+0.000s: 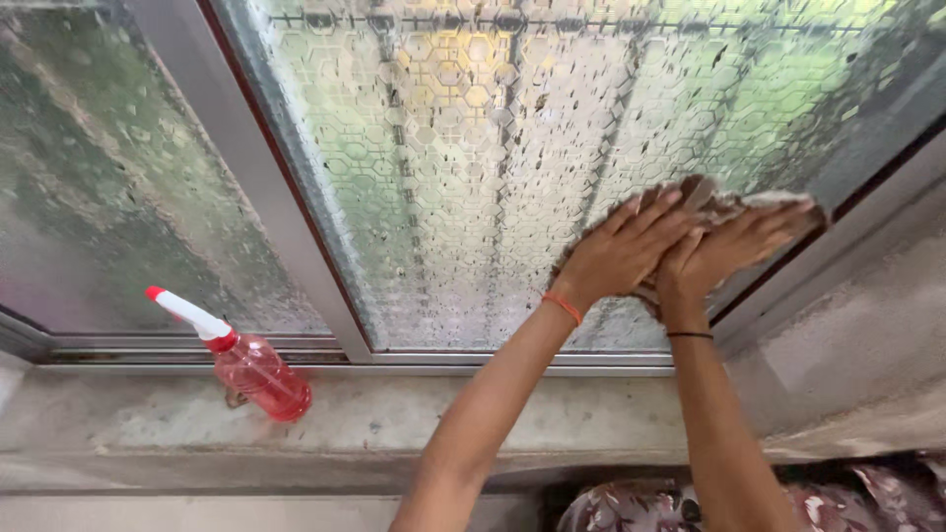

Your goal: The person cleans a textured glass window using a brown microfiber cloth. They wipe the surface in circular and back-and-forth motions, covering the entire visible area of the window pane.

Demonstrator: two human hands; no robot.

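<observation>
Nearest the camera, two forearms reach up to the patterned window pane (463, 148). The left hand (616, 251) and right hand (724, 251) lie flat, fingers spread, pressing a crumpled brownish cloth (724, 202) against the glass's lower right, its length running sideways. On the sill (443, 419) a red spray bottle (251, 369) holds pink liquid, nozzle pointing left.

view: head, single camera | position: worn above the arms, close in | facing: tilted down and forward at a patterned glass window (463, 167) | frame: hands at 2 o'clock, spray bottle (241, 360) at 8 o'clock on the sill (473, 419) | shared: none
</observation>
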